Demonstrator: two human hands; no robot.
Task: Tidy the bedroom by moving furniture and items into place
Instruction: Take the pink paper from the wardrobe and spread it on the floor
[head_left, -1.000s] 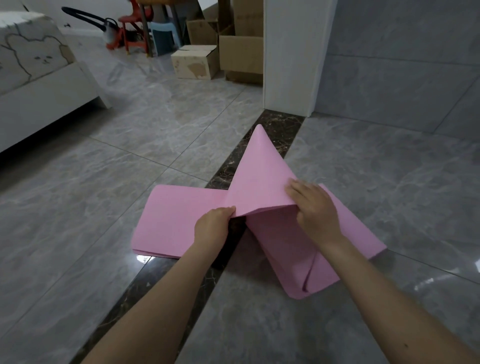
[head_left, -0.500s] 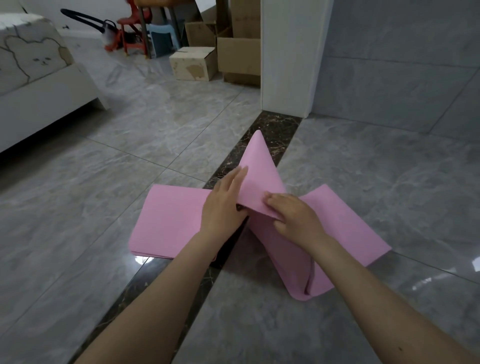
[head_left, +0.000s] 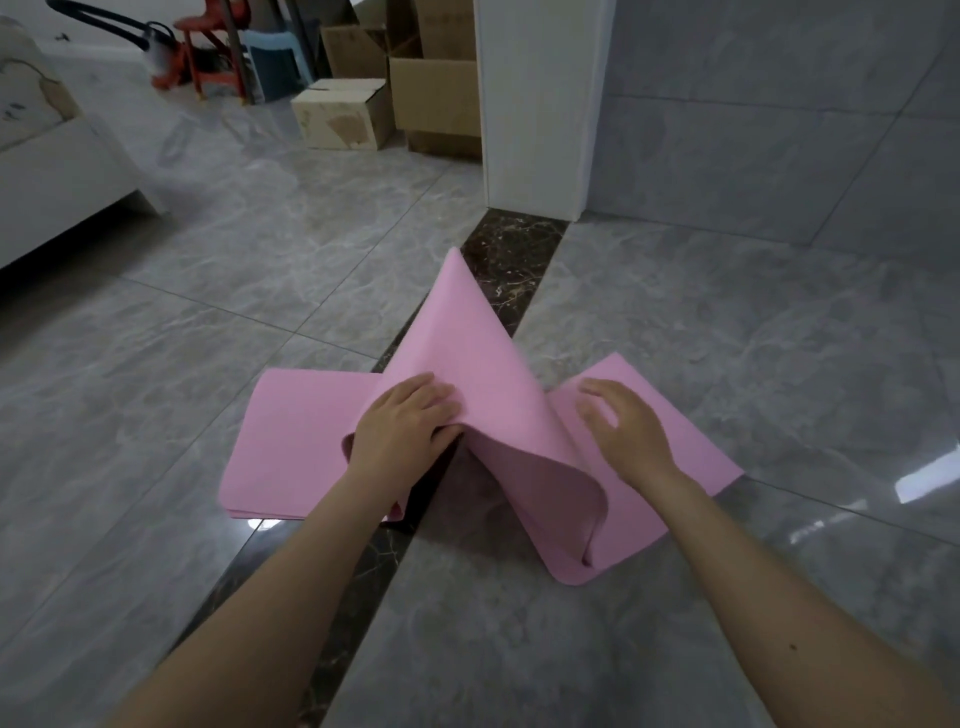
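A pink foam mat (head_left: 306, 441) lies folded on the grey tiled floor, across a dark marble strip. Its middle panel stands up in a tent-like peak between two flat panels. My left hand (head_left: 402, 428) grips the near edge of the raised panel, fingers over the top and thumb underneath. My right hand (head_left: 621, 423) rests on the flat right-hand panel with its fingers spread, holding nothing. Part of the left panel is hidden under my left forearm.
A white door frame post (head_left: 540, 104) stands just beyond the mat, with a grey tiled wall to its right. Cardboard boxes (head_left: 343, 111) sit behind it. A white bed frame (head_left: 57, 171) is at the far left. A red stool (head_left: 208, 52) and a vacuum stand at the back.
My right hand has let go of the raised panel and moved right onto the flat panel. My left hand has taken hold of the raised panel's edge. The peak has leaned slightly right.
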